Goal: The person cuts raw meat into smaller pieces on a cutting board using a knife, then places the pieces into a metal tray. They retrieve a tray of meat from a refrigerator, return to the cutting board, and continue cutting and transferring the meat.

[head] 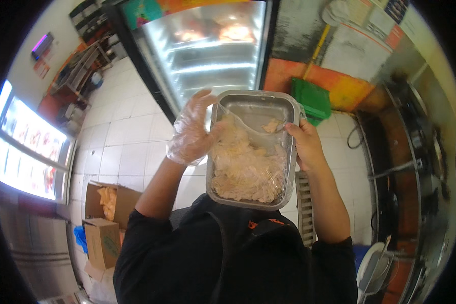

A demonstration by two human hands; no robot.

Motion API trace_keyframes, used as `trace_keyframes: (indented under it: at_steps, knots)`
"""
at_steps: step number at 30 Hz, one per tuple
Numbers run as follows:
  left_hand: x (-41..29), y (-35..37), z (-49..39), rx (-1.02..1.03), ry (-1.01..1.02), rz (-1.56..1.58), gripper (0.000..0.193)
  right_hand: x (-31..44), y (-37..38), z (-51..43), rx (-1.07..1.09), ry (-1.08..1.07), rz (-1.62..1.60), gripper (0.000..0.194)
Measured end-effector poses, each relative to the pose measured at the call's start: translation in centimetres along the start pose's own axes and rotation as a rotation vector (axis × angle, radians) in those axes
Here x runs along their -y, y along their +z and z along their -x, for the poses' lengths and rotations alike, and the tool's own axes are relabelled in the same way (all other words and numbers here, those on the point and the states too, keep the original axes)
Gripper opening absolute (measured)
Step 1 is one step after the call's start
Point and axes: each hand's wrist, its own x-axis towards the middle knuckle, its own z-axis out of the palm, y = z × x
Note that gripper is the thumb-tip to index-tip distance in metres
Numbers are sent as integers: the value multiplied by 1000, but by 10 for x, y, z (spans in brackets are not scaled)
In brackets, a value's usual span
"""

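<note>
A rectangular metal tray (250, 98) is in front of my chest, holding pale pieces of meat (247, 167), which look like raw chicken. Clear plastic film (258, 152) lies over the lower and left part of the meat; its edge slants across the tray. Toward the upper right, one small piece of meat (272, 125) sits apart from the rest. My right hand (307, 142), bare, grips the right rim with the thumb on top. My left hand (192, 131) wears a clear plastic glove at the left rim, thumb toward the film; whether it grips is unclear.
Ahead stands a lit display fridge (212, 57) with wire shelves. A green dustpan (311, 98) with a yellow handle rests against the wall. Cardboard boxes (102, 243) sit on the tiled floor at left, near another lit fridge (32, 148). Metal kitchen racks (393, 171) line the right.
</note>
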Motion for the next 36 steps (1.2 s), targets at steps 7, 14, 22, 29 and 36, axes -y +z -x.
trace_keyframes:
  at_steps: [7, 14, 22, 29, 36]
  knots:
    - [-33, 55, -60, 371, 781, -122, 26, -3, -51, 46, -214, 2, 77, 21]
    - [-61, 94, -73, 481, 897, 191, 28, -15, -90, 103, -373, 26, 1, 23]
    - [-81, 134, -73, 376, 989, 96, 42, -40, -120, 137, -524, 12, -81, 24]
    - [-60, 184, -64, 608, 560, 296, 50, -58, -142, 134, -618, 86, -133, 27]
    - [-35, 249, -87, 716, 234, 513, 48, -54, -184, 73, -596, 153, -42, 29]
